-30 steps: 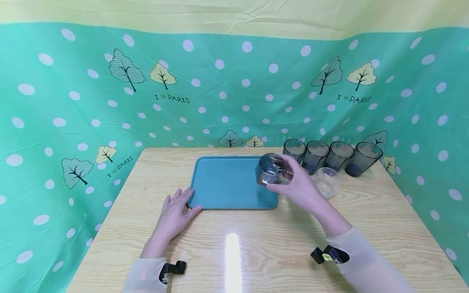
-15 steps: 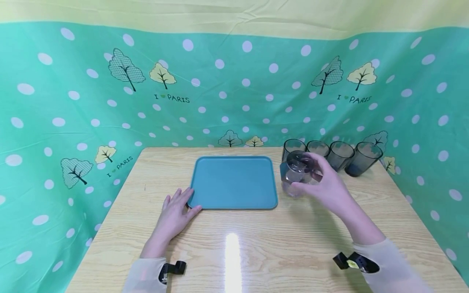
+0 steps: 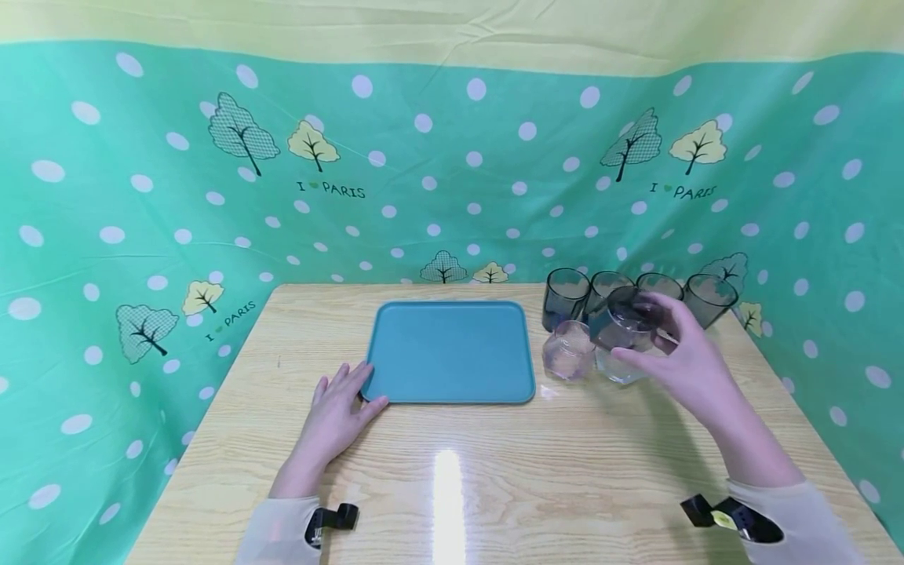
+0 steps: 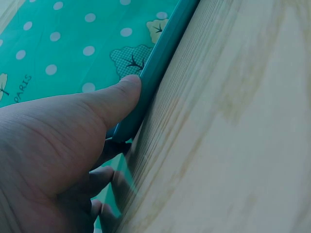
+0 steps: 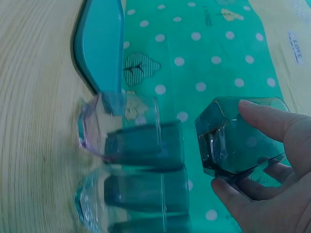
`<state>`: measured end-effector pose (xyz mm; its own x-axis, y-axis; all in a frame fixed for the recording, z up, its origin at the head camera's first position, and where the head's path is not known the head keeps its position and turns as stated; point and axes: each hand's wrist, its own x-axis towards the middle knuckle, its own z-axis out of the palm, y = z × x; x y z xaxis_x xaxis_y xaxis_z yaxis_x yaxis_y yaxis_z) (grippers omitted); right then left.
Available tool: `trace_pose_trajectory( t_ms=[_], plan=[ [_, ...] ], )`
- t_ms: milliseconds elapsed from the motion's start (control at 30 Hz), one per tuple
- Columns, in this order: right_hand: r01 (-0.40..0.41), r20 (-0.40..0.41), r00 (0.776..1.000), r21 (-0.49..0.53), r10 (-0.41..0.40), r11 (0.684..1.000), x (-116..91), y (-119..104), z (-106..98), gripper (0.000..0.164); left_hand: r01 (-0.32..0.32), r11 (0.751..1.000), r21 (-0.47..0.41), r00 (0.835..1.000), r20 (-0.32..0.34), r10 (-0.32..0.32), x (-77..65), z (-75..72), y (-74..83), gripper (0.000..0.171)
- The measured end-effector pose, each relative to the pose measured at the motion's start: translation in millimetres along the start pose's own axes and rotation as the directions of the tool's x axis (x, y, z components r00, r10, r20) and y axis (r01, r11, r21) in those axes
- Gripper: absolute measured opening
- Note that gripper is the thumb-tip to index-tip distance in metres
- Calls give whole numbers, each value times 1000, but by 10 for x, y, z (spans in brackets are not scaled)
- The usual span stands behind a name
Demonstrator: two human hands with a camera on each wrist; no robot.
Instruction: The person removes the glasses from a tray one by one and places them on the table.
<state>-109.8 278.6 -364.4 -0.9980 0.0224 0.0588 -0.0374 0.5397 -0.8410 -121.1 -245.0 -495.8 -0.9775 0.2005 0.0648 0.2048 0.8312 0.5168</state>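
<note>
My right hand [image 3: 688, 357] grips a smoky grey drinking glass [image 5: 243, 136] with a many-sided base, thumb on one side and fingers round the other. In the head view it is held above the table, overlapping a clear glass [image 3: 621, 367]. Left of that stands a pink-tinted clear glass [image 3: 568, 353], close to the tray. My left hand [image 3: 339, 416] rests at the near left corner of a blue rectangular tray [image 3: 452, 353], fingers spread along its edge. The left wrist view shows the thumb [image 4: 121, 99] lying against the tray's rim.
Several tall dark grey glasses stand in a row along the back right of the wooden table [image 3: 537, 486], the leftmost one [image 3: 565, 302] behind the pink-tinted glass. A green dotted cloth [image 3: 452, 188] hangs behind the table and round its sides.
The right hand has carried the grey glass rightward, from over the tray's right edge, past the pink-tinted glass, to over the clear one. The left hand and tray have stayed put.
</note>
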Motion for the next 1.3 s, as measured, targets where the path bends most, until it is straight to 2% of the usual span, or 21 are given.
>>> trace_pose_trajectory(
  t_ms=[367,767,1000,1300],
  plan=[
    [-38,-98,995,-5,37,999,-55,237,-323,102,1,1000,3,1000,3,-1,0,2,5,77],
    [-146,-154,978,-18,141,989,-110,515,-580,101,-2,1000,6,1000,-1,2,5,7,3,77],
    [-215,-150,966,-15,210,977,-106,719,-675,107,-3,1000,15,1000,-1,3,21,11,-12,78],
    [-267,-125,957,-38,261,963,-66,1027,-678,110,1,1000,12,1000,3,-1,27,16,-14,78]
  ],
)
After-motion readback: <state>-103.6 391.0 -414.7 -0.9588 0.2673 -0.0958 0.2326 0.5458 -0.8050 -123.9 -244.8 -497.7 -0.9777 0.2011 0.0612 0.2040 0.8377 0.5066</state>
